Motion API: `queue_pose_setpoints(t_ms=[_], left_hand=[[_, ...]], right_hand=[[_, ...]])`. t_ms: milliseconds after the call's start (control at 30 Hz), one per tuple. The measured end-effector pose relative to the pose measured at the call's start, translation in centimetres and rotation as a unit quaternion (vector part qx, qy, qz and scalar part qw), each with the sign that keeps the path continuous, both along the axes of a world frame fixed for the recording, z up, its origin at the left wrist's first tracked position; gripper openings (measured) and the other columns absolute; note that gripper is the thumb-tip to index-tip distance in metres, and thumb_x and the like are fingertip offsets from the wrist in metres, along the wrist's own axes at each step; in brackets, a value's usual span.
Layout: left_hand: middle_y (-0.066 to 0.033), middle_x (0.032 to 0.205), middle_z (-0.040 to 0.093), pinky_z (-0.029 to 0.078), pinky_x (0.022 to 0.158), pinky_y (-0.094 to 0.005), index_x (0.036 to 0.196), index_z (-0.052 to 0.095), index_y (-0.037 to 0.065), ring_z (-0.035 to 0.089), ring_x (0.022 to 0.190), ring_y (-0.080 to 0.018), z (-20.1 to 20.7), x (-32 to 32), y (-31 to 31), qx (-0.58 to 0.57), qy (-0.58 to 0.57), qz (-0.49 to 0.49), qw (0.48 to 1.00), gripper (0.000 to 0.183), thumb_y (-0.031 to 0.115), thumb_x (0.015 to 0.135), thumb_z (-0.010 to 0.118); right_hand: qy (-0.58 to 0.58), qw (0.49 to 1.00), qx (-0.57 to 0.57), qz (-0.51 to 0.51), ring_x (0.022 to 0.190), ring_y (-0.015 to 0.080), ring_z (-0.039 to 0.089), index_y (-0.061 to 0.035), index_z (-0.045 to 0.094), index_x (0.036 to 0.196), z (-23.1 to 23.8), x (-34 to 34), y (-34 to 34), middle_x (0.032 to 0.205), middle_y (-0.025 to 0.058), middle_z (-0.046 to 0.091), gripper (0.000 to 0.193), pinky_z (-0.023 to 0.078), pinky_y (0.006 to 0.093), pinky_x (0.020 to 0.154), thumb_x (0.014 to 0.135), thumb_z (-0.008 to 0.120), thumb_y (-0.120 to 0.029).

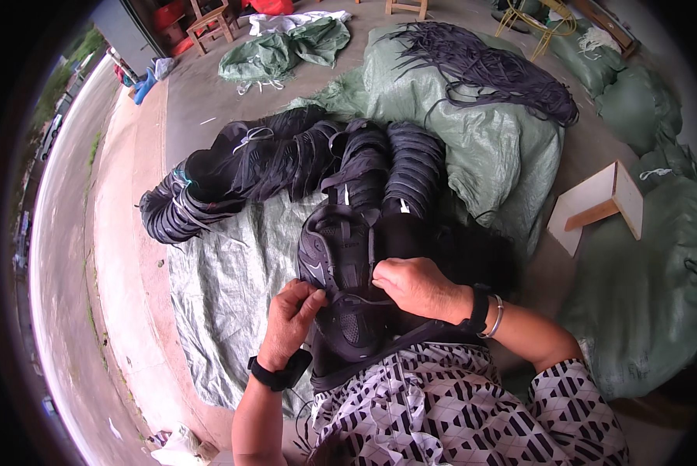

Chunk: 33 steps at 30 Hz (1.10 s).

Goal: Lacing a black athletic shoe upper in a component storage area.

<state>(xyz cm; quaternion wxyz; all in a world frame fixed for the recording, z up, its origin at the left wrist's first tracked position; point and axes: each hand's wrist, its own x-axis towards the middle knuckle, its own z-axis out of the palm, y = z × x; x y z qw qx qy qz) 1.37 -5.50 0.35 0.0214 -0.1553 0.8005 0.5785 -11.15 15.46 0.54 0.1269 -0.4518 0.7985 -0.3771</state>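
A black shoe upper point(352, 247) lies on the person's lap, its rounded, meshed toe toward the body, just right of the uncovered part of a silvery-green sheet point(232, 299) spread on the floor. A pale outlined mark shows on the upper's left side; faint marks on its middle panel are too dim to read.

The left grip point(290, 311) is pinched closed, thumb against fingers, at the upper's left edge. The right grip point(411, 283) is clenched, its fingertips together at the right edge. Whether either one holds the edge itself or a thin lace cannot be told. Both wrists carry a black band, and the right one also has a silver bracelet point(498, 317). Clothing with a black-and-white geometric print point(418, 396) fills the space below.

Along the sheet's far edge lie rows of nested dark uppers: a curved row point(189, 206) at the far left corner, with a pale lace near its bend, and two straighter rows point(416, 171) toward the right, each with a small white piece at its near end. No writing on these pieces can be made out.

Beyond the far edge, a bundle of dark laces point(488, 74) rests on a pale green sack point(496, 151). Well right of the sheet stands a wood-and-white board piece point(605, 203), beside bulky green sacks point(628, 311).
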Motion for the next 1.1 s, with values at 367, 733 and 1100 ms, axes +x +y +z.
queue_pose_setpoints(t_ms=[367,733,1100], left_hand=[[-0.0072,0.073,0.055,0.043,0.061,-0.0331,0.074,0.063,0.002,0.055,0.071,-0.0208,1.6,-1.6,0.5,0.015,-0.047,0.012,0.999,0.016,0.017,0.081,0.063],[-0.0016,0.108,0.055,0.044,0.091,-0.0388,0.095,0.063,0.014,0.051,0.105,-0.0227,6.9,-5.2,-0.1,-0.519,0.241,-0.259,0.778,0.035,0.015,0.062,0.072],[0.0014,0.083,0.052,0.053,0.062,-0.0367,0.074,0.064,0.016,0.052,0.091,-0.0210,7.3,-7.0,-0.3,-0.502,0.054,-0.431,0.748,0.022,0.038,0.073,0.067]], right_hand=[[-0.148,0.988,-0.006,0.055,0.069,0.0320,0.063,-0.0007,0.056,0.080,-0.9,-1.2,0.3,0.071,0.0138,0.062,0.006,0.049,0.0380,0.060,0.082,0.058,-0.006],[0.372,0.914,0.014,0.160,0.085,0.0168,0.052,-0.0098,0.057,0.080,2.4,-2.6,-0.1,0.092,0.0043,0.049,0.009,0.044,0.0289,0.067,0.074,0.056,-0.016],[0.139,0.961,0.087,0.221,0.077,0.0256,0.061,-0.0040,0.057,0.070,0.3,-3.9,-1.4,0.085,0.0096,0.056,0.006,0.047,0.0338,0.063,0.066,0.058,0.000]])
